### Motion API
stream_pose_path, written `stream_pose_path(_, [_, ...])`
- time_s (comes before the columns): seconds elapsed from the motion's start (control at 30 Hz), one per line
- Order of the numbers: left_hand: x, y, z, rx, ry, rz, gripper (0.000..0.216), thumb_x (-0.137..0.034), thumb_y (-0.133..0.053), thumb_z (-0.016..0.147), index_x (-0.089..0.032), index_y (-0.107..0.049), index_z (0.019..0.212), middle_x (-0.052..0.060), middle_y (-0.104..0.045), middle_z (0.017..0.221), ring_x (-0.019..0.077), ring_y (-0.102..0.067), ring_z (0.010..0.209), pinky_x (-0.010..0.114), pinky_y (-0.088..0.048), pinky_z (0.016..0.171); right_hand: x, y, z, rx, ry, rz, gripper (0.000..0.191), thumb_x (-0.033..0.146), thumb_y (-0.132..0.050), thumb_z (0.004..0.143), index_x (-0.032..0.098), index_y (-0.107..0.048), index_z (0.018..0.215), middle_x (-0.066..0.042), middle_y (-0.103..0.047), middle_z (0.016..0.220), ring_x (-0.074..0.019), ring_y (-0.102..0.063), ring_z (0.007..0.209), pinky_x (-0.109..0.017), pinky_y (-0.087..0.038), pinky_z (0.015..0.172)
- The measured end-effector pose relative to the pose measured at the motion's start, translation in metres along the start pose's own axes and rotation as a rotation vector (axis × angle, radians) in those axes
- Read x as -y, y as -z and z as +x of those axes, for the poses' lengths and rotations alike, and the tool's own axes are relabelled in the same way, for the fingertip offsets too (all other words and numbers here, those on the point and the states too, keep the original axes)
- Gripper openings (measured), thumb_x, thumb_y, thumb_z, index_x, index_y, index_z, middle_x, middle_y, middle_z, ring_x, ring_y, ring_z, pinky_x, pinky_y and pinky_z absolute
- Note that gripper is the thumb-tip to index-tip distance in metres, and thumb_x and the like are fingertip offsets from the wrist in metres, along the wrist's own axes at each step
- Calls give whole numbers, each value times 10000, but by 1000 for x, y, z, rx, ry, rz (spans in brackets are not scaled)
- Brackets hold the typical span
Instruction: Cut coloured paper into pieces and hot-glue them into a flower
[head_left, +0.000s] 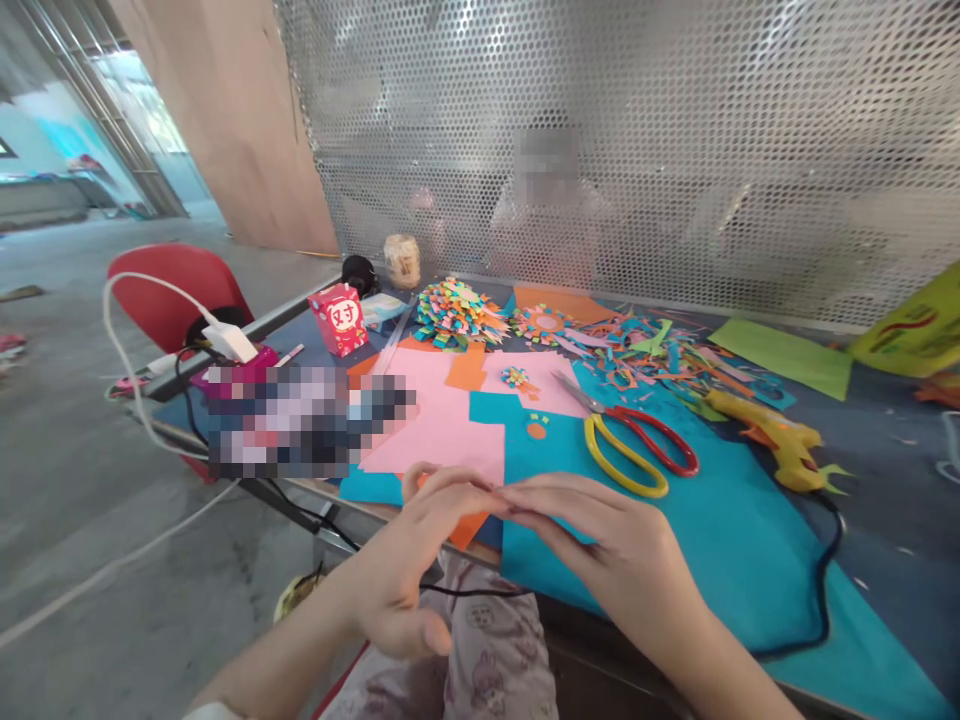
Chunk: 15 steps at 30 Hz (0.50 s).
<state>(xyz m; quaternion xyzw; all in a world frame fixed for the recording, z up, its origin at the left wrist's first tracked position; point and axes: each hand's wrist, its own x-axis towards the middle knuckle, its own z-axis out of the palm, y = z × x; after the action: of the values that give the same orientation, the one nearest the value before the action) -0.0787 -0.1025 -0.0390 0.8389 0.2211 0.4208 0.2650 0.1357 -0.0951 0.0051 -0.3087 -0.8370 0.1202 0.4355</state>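
My left hand (416, 560) is over the table's front edge, its fingers stretched forward and its thumb held well apart. Its fingertips meet those of my right hand (611, 545), whose thumb and fingers are pinched together. Whatever lies in that pinch, if anything, is too small to make out. Beneath and beyond the hands lie pink sheets (442, 430) and a large blue sheet (720, 530). An orange disc (537, 431) with small green bits rests on the blue sheet. Farther back, a small multicoloured paper flower (516, 377) sits on pink paper.
Scissors (600, 408) with red and yellow handles lie half spread to the right. Beyond them is a yellow glue gun (780, 435) with a black cord. Paper scraps (660, 355) and a multicoloured pile (457, 312) line the back. A red box (339, 320) stands left, near a white charger (232, 340).
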Motion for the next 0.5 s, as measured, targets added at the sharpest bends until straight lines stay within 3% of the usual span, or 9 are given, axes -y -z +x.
stream_pose_path(0.17, [-4,-5,3,33,24,-38,837,-796,-281,837,-223,-433,1428,145,-634,1267,332,-508,1239,455,-368,1058,-2,4,-8,-59,81,-214,274,198,-471,991,184,-717,870,-62,-755,809,-141,-733,744,-193,-606,698])
stream_pose_path(0.37, [-11,-5,5,59,105,-49,802,-759,-311,861,-219,-440,1439,149,-644,1290,330,-504,1283,467,-372,1081,-2,10,-8,70,327,-631,467,97,-268,1000,87,-722,893,-136,-741,768,-224,-710,712,-308,-594,648])
stream_pose_path(0.5, [-12,-9,8,5,58,-20,690,-697,-375,888,-227,-492,1379,150,-653,1265,301,-576,1199,440,-460,1004,-7,7,-11,50,248,-531,426,131,-325,1007,142,-705,816,-98,-725,728,-198,-696,676,-284,-568,615])
